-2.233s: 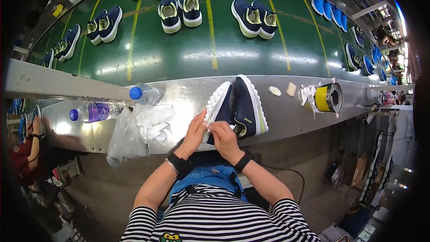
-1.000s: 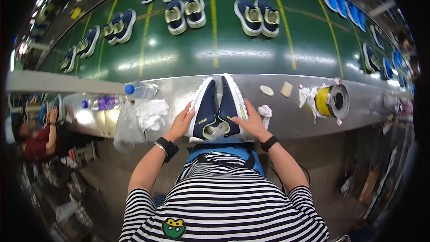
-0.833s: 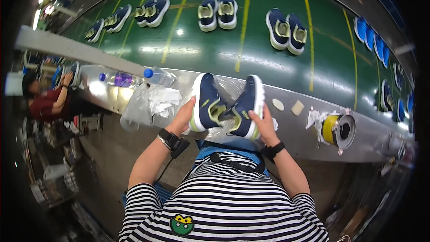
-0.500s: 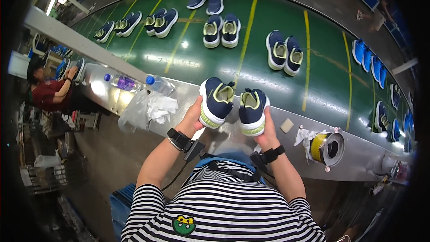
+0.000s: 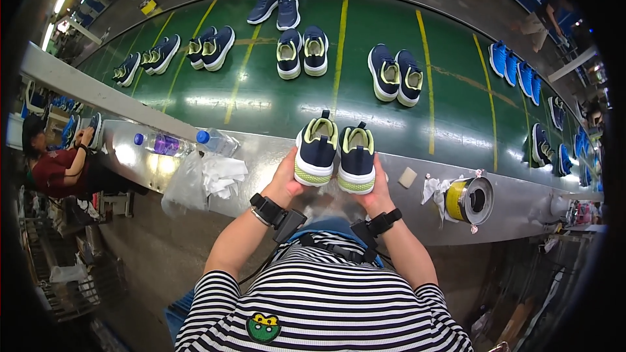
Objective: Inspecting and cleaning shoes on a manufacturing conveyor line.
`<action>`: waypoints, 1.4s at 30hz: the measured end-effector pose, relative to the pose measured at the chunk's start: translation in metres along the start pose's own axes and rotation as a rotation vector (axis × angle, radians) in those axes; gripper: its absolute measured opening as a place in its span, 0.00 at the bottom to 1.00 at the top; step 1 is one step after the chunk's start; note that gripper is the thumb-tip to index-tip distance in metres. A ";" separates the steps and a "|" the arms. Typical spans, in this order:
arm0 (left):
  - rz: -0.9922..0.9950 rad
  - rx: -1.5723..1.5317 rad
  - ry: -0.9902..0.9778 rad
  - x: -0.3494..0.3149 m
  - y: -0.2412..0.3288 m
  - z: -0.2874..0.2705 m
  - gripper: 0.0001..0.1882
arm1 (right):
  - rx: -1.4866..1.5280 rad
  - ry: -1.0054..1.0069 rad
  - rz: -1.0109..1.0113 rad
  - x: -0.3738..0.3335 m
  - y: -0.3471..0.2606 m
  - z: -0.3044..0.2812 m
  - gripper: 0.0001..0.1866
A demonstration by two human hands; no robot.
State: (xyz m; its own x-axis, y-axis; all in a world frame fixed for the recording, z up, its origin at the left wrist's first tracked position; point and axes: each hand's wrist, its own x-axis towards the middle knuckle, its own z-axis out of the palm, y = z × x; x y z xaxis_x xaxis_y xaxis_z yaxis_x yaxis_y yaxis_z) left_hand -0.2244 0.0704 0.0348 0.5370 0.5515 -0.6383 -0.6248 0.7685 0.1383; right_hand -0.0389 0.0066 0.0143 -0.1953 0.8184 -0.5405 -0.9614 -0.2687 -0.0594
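Observation:
My left hand is closed round the outer side of a navy sneaker with a white sole and lime-green lining. In my right hand is its matching navy sneaker, gripped along the outer side. Both shoes are held side by side above the metal ledge, heels toward me and close together at the soles. My fingers are partly hidden behind and under the shoes. Just beyond them runs a green conveyor belt with yellow cross lines.
Pairs of navy sneakers and blue sneakers stand on the belt. The metal ledge carries a yellow-banded tin, a pale block, crumpled paper and plastic bottles. A co-worker is at the left.
My hands have drawn the two sneakers together and turned them more parallel. The head view has shifted, moving the belt and its shoes left in the picture.

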 end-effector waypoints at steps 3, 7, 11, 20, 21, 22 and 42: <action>-0.034 -0.024 -0.075 0.003 0.003 -0.009 0.24 | -0.003 -0.057 -0.017 0.007 0.003 -0.011 0.23; -0.038 0.011 -0.156 0.002 0.004 -0.017 0.25 | -0.091 -0.098 -0.047 0.007 0.010 -0.013 0.23; 0.042 0.058 -0.132 -0.006 -0.001 -0.010 0.27 | -0.118 -0.130 -0.070 0.020 0.016 -0.033 0.22; 0.275 0.062 -0.106 -0.021 0.016 -0.015 0.28 | -1.903 0.496 -1.000 -0.032 0.014 -0.070 0.13; 0.271 0.064 -0.106 -0.022 0.018 -0.017 0.28 | -2.108 0.558 -1.123 -0.044 0.014 -0.075 0.13; 0.255 0.053 -0.113 -0.021 0.018 -0.014 0.28 | -2.103 0.579 -1.128 -0.050 0.015 -0.091 0.13; 0.435 0.132 -0.210 -0.029 -0.006 0.022 0.25 | -1.046 -0.052 -0.571 -0.038 0.067 0.066 0.07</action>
State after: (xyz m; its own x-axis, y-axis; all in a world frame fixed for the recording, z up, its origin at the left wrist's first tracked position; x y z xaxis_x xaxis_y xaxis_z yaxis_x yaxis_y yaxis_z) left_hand -0.2236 0.0570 0.0692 0.3536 0.8731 -0.3356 -0.7464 0.4796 0.4614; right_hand -0.1091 -0.0091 0.0865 0.1783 0.9673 -0.1806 -0.2927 -0.1231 -0.9482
